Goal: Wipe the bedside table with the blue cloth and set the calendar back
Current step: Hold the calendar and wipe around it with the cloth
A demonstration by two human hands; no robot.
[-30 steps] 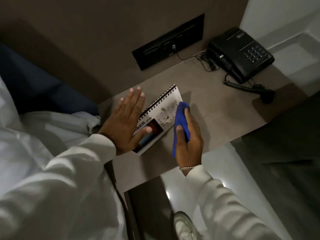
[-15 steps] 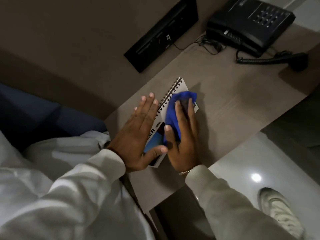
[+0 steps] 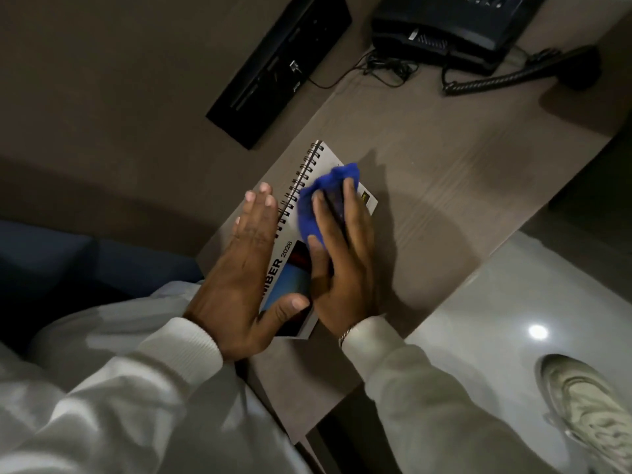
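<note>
A spiral-bound calendar [image 3: 326, 164] lies flat on the brown bedside table [image 3: 444, 172]. My left hand [image 3: 242, 268] rests flat along the calendar's spiral edge, its fingers spread and its thumb on the page's lower part. My right hand [image 3: 345, 261] presses the bunched blue cloth [image 3: 321, 196] onto the calendar's page, fingers over the cloth. Much of the calendar is hidden under both hands.
A black telephone [image 3: 455, 25] with a coiled cord [image 3: 506, 77] sits at the table's far end. A black switch panel [image 3: 284, 66] is set in the wall behind. Pale floor and my shoe [image 3: 588, 412] are at the right; white bedding is at the left.
My right hand has moved with the cloth from the calendar's right edge onto its page and up toward the far corner. My left hand stayed holding the calendar down.
</note>
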